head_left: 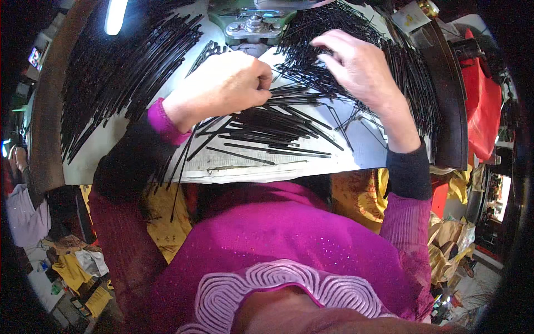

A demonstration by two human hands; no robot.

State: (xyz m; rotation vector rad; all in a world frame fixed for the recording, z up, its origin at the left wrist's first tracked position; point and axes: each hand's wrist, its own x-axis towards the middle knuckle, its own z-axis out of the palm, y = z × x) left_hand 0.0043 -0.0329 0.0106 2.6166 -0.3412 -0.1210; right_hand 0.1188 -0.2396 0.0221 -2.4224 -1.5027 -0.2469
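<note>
Thin black rods lie in heaps over the white-covered table. My left hand (231, 83) is closed in a pinch just in front of a green bench machine (253, 25); what it holds, if anything, is hidden by the fingers. Below that hand a loose pile of black rods (272, 128) lies mostly sideways. Over the inner edge of the dense right heap of black rods (317, 42) hovers my right hand (361, 69), its thumb and fingers apart with no rod visible between them. Another large heap of black rods (133, 67) slants across the left side.
A bright tube lamp (115, 16) hangs at the upper left. Raised dark edges (49, 111) flank the table. At the upper right stands a pale can (411, 16), and a red bag (479, 108) hangs beyond the right edge. Yellow sacks (361, 195) sit below the table front.
</note>
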